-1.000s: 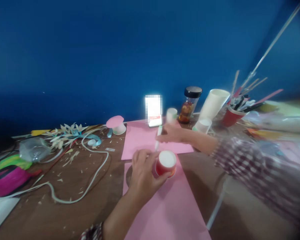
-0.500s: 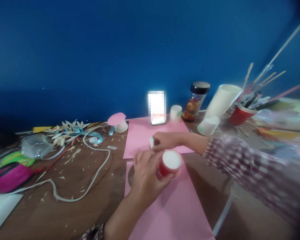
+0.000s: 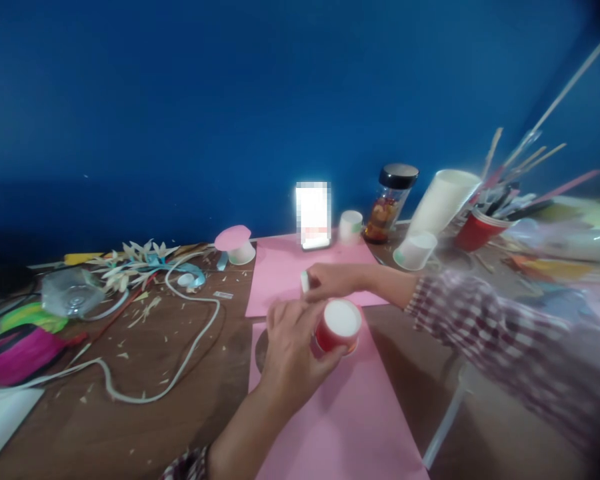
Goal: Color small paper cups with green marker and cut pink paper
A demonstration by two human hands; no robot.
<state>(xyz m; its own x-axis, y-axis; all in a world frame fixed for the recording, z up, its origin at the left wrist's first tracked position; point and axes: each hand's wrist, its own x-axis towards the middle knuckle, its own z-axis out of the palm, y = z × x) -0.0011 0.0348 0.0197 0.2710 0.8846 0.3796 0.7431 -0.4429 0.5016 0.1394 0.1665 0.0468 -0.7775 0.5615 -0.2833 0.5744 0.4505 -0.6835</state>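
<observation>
My left hand (image 3: 293, 350) is wrapped round an upside-down red paper cup (image 3: 336, 327) standing on a pink paper sheet (image 3: 340, 413). Just behind the cup, my right hand (image 3: 333, 280) is closed on a white pen (image 3: 305, 282), its end sticking out to the left of the fingers. The pen's tip is hidden behind my left hand. A second pink sheet (image 3: 280, 270) lies under the right hand.
A lit phone (image 3: 313, 215), a small white cup (image 3: 351, 225), a black-lidded jar (image 3: 393, 200), white cups (image 3: 415, 250) and a red cup of brushes (image 3: 480, 227) line the back wall. A white cable (image 3: 180, 360), paper flowers (image 3: 135, 263), and a pink-topped cup (image 3: 235, 245) lie left.
My right hand has come down and closer to the red cup, turning the pen from upright to nearly end-on. The left hand kept its hold on the cup.
</observation>
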